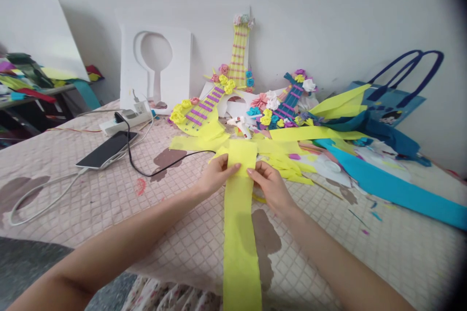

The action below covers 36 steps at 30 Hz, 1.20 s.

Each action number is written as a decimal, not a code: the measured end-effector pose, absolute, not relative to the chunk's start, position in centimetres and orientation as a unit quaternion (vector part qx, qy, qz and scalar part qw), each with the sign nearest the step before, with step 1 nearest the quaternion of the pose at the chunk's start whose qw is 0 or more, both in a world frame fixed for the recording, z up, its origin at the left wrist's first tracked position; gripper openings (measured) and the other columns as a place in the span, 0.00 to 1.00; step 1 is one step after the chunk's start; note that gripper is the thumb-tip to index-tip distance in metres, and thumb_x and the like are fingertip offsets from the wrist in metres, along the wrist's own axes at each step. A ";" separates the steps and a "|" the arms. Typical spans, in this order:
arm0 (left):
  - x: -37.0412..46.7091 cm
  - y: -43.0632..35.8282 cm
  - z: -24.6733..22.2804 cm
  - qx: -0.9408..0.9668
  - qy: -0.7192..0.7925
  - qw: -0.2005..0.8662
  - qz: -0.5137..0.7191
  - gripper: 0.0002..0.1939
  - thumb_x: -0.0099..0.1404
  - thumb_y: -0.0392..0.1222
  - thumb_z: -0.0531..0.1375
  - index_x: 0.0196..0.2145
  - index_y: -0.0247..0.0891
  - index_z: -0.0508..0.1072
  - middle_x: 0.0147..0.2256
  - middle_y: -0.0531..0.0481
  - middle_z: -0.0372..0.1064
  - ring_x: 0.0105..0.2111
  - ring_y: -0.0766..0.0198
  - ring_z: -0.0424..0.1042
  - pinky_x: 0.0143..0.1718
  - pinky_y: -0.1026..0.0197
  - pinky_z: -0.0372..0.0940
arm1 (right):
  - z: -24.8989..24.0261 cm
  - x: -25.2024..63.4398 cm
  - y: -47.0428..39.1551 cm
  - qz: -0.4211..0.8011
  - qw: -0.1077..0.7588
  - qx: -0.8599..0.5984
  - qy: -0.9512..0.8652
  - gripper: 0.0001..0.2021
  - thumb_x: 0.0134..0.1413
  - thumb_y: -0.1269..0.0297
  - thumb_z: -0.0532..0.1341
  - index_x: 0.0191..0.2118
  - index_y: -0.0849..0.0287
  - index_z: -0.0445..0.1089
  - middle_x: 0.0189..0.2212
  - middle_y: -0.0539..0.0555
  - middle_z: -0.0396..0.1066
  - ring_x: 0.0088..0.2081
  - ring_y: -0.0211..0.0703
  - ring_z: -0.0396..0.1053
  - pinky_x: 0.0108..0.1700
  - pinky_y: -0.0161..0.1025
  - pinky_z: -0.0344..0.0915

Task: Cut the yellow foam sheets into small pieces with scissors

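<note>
A long yellow strip of crepe-like paper [241, 233] runs from the middle of the table down over its near edge. My left hand [220, 173] pinches the strip's left edge near its far end, thumb on top. On the opposite edge, at about the same height, my right hand [268, 182] grips the strip between thumb and fingers. Between the hands the paper looks flat, and its far end lies beyond them, over other yellow pieces [200, 142]. A white glue gun [241, 126] rests just past that end.
Phone [106, 149], cables and a white power strip [126, 120] lie at left. Flower-decorated guitar shapes [206, 107] and a white cut-out board [178, 63] stand at the back. Blue paper [394, 189] and a blue bag [397, 102] are at right.
</note>
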State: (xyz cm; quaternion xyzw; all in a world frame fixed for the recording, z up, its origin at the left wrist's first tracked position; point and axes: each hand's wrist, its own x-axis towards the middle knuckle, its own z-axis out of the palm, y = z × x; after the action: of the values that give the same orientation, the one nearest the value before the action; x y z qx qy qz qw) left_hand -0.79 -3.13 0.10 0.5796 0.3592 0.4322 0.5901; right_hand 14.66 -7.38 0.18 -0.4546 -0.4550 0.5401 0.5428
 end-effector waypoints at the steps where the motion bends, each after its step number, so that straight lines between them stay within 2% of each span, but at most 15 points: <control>1: -0.8 -3.1 0.1 0.571 0.352 0.596 0.442 0.16 0.52 0.50 0.63 0.32 0.34 0.69 0.30 0.50 0.69 0.30 0.64 0.67 0.30 0.65 0.60 | 0.1 14.7 -7.4 0.535 0.541 -0.458 -0.460 0.11 0.43 0.57 0.65 0.26 0.57 0.64 0.24 0.48 0.66 0.26 0.37 0.63 0.31 0.36 0.62; 5: -1.0 -2.8 0.2 0.530 0.335 0.618 0.475 0.17 0.54 0.50 0.62 0.36 0.34 0.70 0.36 0.47 0.71 0.33 0.63 0.68 0.34 0.64 0.62 | 0.0 14.6 -7.5 0.539 0.516 -0.458 -0.483 0.11 0.44 0.57 0.64 0.27 0.56 0.65 0.24 0.48 0.67 0.26 0.38 0.63 0.31 0.35 0.61; 11: -0.9 -3.4 0.5 0.561 0.325 0.607 0.459 0.16 0.52 0.51 0.63 0.32 0.35 0.69 0.29 0.51 0.68 0.28 0.66 0.66 0.29 0.65 0.61 | 0.2 14.8 -7.1 0.540 0.553 -0.422 -0.474 0.13 0.44 0.56 0.65 0.35 0.54 0.66 0.33 0.50 0.69 0.35 0.41 0.66 0.38 0.37 0.63; 15: -0.5 -4.0 0.2 0.598 0.331 0.581 0.441 0.15 0.54 0.51 0.61 0.27 0.36 0.65 0.24 0.54 0.61 0.23 0.69 0.61 0.24 0.67 0.56 | 0.6 15.0 -7.1 0.510 0.582 -0.426 -0.468 0.10 0.45 0.57 0.65 0.31 0.55 0.66 0.28 0.49 0.67 0.31 0.39 0.64 0.34 0.36 0.62; 19: -0.5 -4.1 0.0 0.606 0.321 0.589 0.428 0.14 0.55 0.50 0.61 0.28 0.36 0.65 0.26 0.53 0.63 0.25 0.69 0.63 0.26 0.66 0.58 | 0.7 15.1 -7.3 0.475 0.581 -0.441 -0.493 0.09 0.47 0.58 0.63 0.26 0.56 0.64 0.22 0.47 0.61 0.25 0.36 0.58 0.29 0.34 0.58; 24: -0.8 -4.1 1.2 0.582 0.292 0.613 0.446 0.14 0.53 0.47 0.63 0.35 0.36 0.68 0.34 0.49 0.68 0.33 0.64 0.67 0.35 0.64 0.62 | 0.6 15.0 -7.6 0.455 0.555 -0.456 -0.527 0.09 0.49 0.58 0.62 0.26 0.56 0.64 0.22 0.47 0.59 0.24 0.36 0.56 0.26 0.33 0.55; 31: -1.0 -4.0 1.2 0.593 0.317 0.599 0.435 0.13 0.53 0.47 0.63 0.28 0.35 0.68 0.27 0.51 0.67 0.26 0.68 0.66 0.28 0.66 0.60 | 0.6 14.8 -7.9 0.445 0.535 -0.461 -0.550 0.09 0.49 0.58 0.61 0.27 0.57 0.64 0.22 0.47 0.61 0.24 0.36 0.58 0.26 0.33 0.56; 36: -1.0 -4.0 1.1 0.598 0.313 0.588 0.446 0.14 0.53 0.47 0.63 0.27 0.34 0.67 0.25 0.52 0.66 0.24 0.69 0.65 0.26 0.67 0.59 | 0.5 14.8 -7.9 0.438 0.546 -0.458 -0.548 0.08 0.49 0.59 0.62 0.34 0.55 0.65 0.27 0.48 0.64 0.28 0.38 0.61 0.30 0.33 0.59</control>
State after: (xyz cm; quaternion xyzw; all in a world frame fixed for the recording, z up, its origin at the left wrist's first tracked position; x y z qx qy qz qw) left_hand -0.97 -3.99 1.07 0.5977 0.3133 0.4461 0.5879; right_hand 14.82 -7.91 0.55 -0.4582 -0.5477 0.4377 0.5464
